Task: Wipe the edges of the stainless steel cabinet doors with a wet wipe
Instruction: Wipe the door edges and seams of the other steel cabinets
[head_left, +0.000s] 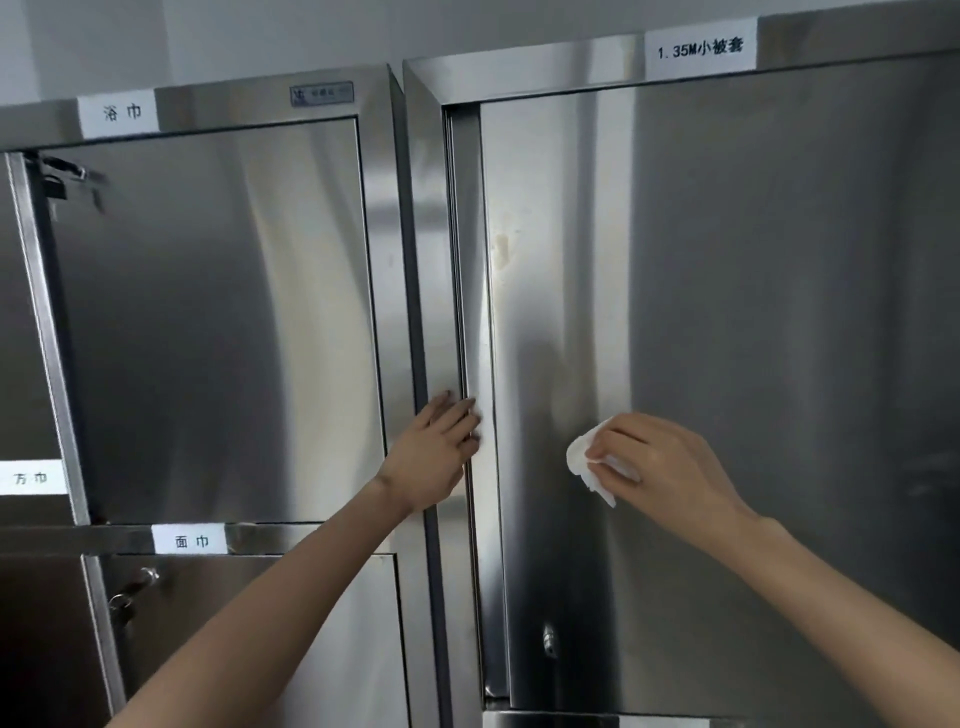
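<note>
Head view: the crumpled white wet wipe (584, 457) is seen pinched in the right grip (654, 462), fingers curled round it. It is pressed against the face of the large brushed stainless steel cabinet door (727, 312), near that door's left edge strip (475, 312) but apart from it. The left grip (441, 452) is released. Its straight fingers are laid flat across the vertical steel frame post (434, 249) and onto the edge strip, and nothing is held.

Trouble is most likely to be met at the seam. Whether the door is latched cannot be told, and if it is shifted under the pressure of the wipe, the left fingertips lying over the gap could be nipped.

The wipe is also at risk. It is bunched loosely, with a tail hanging below the fingers, so it could be dragged out of the pinch or snagged once it is drawn along the folded steel edge.

A miss is possible too. With the wipe worked on the flat panel, the narrow edge could be passed over. The yellowish smear (501, 252) higher up beside that edge could be left behind, or merely streaked.
</note>
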